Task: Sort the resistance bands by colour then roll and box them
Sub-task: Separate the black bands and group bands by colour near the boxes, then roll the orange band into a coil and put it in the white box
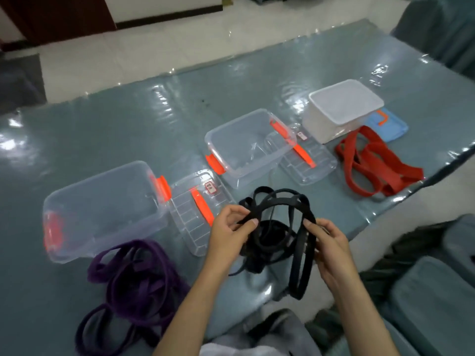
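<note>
Both hands, left (227,228) and right (331,242), pinch flat, rubbery black bands (280,201) looped in arcs.

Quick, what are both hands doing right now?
Left hand: pinching a black band.
Right hand: gripping the same black band.

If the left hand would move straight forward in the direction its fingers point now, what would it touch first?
The left hand pinches a black band, fingers pointing right and slightly away. Going straight on, it would probably first meet the raised loops of the black bands, then the right hand. Depth is unclear.
</note>
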`<state>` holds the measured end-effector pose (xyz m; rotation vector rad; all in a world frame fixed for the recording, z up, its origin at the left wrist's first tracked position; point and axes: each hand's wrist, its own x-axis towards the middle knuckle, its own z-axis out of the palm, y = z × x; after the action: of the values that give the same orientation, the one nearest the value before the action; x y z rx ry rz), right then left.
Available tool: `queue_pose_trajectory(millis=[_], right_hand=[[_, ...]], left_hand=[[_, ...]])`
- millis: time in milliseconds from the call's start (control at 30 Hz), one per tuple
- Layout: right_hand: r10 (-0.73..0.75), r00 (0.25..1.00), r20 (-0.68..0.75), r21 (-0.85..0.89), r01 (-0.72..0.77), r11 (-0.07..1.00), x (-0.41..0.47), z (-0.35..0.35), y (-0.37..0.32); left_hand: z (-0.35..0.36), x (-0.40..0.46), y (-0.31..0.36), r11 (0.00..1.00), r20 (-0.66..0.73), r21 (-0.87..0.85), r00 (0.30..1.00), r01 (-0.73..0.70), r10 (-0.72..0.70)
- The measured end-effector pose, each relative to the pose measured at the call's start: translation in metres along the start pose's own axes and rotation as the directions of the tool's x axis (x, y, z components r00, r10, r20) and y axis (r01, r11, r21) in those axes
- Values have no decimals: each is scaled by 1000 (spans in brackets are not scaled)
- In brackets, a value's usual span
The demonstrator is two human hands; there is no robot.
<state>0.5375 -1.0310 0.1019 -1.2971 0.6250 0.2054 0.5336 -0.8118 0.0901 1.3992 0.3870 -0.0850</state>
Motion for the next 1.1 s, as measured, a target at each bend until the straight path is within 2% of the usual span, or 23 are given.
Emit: queue_pose_trajectory(millis=[100, 233, 367, 633, 700, 767, 833, 933, 1100], right_hand=[[4, 1000, -13, -51, -5, 999, 30, -9, -13], [-49, 999, 23, -176, 53, 983, 83, -17, -25], [-49, 991, 126, -369, 93, 925, 152, -30, -24], [40, 938, 345, -591, 184, 786, 234, -56, -19], [91, 887, 453, -640, 253, 726, 245, -58, -17], [183, 798, 574, -669, 328, 667, 251, -60, -17], [259, 727, 636, -709, 419, 567, 253, -61, -16], [281, 719, 636, -761, 525, 380, 254, -63, -14], [227, 776, 589, -808, 553, 206, 253, -70, -24]], left_hand=[[24, 19, 0, 999, -28, 28, 999, 27, -26], [61, 45, -3, 990, -90, 143, 996, -12, 25], [98, 75, -22, 936, -215, 347, 965, -67, 149], [145, 100, -68, 785, -329, 618, 920, 37, 215], [150, 98, -74, 738, -324, 671, 923, 70, 207], [154, 96, -77, 677, -300, 731, 931, 85, 207], [156, 92, -80, 559, -263, 824, 936, 91, 234], [155, 86, -81, 403, -206, 910, 948, 95, 242], [164, 83, -78, 319, -121, 947, 958, 34, 258]])
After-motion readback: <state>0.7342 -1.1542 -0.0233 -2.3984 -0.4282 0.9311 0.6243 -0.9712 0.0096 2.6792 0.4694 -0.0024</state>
